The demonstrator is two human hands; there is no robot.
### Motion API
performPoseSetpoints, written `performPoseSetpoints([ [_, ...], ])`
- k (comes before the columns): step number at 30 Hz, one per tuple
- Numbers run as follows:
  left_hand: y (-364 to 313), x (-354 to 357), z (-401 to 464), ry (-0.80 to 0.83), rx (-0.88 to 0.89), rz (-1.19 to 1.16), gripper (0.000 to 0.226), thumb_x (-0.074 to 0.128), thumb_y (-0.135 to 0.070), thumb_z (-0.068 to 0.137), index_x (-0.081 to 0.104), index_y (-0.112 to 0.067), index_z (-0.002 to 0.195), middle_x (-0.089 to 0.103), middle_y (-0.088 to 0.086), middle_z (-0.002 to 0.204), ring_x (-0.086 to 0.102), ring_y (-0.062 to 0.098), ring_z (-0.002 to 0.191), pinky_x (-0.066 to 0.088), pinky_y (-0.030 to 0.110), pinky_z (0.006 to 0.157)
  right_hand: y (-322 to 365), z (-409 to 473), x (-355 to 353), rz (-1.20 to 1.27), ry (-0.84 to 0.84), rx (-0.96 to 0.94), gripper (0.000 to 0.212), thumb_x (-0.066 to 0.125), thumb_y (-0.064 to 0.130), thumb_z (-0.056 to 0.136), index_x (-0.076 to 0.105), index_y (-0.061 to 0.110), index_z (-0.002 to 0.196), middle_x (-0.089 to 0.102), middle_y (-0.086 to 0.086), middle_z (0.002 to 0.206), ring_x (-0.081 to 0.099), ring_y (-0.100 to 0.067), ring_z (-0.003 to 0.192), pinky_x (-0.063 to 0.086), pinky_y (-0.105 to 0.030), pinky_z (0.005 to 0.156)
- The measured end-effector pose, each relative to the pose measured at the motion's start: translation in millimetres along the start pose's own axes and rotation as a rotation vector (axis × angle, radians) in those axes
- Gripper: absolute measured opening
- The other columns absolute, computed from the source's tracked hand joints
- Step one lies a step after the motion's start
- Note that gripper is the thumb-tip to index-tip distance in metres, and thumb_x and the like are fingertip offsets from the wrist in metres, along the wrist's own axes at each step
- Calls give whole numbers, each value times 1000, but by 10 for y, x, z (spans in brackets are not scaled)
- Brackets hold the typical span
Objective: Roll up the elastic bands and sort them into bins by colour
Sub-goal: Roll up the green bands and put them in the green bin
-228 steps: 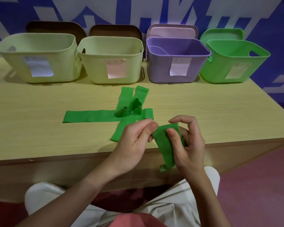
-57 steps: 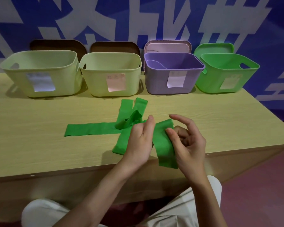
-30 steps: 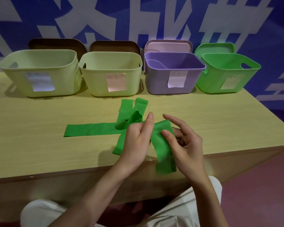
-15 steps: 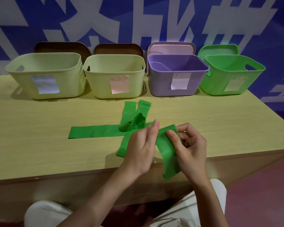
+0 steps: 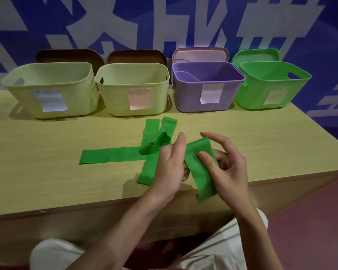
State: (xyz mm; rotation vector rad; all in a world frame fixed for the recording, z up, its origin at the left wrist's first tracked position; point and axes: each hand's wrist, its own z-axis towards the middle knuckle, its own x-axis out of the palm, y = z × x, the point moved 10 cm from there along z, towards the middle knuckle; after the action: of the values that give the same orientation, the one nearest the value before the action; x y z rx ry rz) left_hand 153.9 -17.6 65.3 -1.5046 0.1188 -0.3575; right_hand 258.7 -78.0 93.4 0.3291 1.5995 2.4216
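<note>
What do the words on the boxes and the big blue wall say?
No text here can be read.
Left pale yellow-green bin: white paper label, too blurred.
Second pale bin: pinkish label, faint marks, unreadable.
Purple bin: white label, looks blank or blurred.
Green bin: pale label, unreadable.
Blue wall: huge white strokes, cropped, cannot be made out.
</note>
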Motion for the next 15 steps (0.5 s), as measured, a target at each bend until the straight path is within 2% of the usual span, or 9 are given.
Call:
performPoseSetpoints([
  [3,116,61,-21,46,-116,-53,39,38,-29,102,42,-9,69,25,-6,41,23,7,32,16,14,36,-23,-7,-50,-38,-18,-22,20,66,14,86,65,16,106,74,-1,83,67,-11,69,51,-20,60],
  [6,148,85,-27,94,-132,-25,38,38,-31,102,42,-9,71,20,-4,44,18,8,35,15,15,37,-80,-34,-97,-29,-53,2,11,69,23,82,65,17,90,71,-6,74,65,-14,63,51,-23,55],
  [9,95,75,3,112,-17,84,61,35,-44,101,40,1,60,28,7,47,26,18,38,22,23,39,-132,-44,-126,-42,-83,8,13,70,17,81,61,7,83,69,-2,68,61,-10,58,47,-20,51],
  [12,14,66,-27,104,104,164,81,31,-63,91,43,13,68,45,24,57,43,38,52,38,45,49,-143,-40,-126,-39,-98,-5,18,69,16,81,57,3,79,66,-1,63,57,-9,54,44,-20,47],
  [15,-71,34,-59,58,193,193,69,32,-57,92,42,6,67,39,26,59,39,36,53,35,50,52,-135,-14,-102,-36,-77,-12,18,70,17,83,58,4,81,67,-1,67,60,-9,57,46,-20,49],
])
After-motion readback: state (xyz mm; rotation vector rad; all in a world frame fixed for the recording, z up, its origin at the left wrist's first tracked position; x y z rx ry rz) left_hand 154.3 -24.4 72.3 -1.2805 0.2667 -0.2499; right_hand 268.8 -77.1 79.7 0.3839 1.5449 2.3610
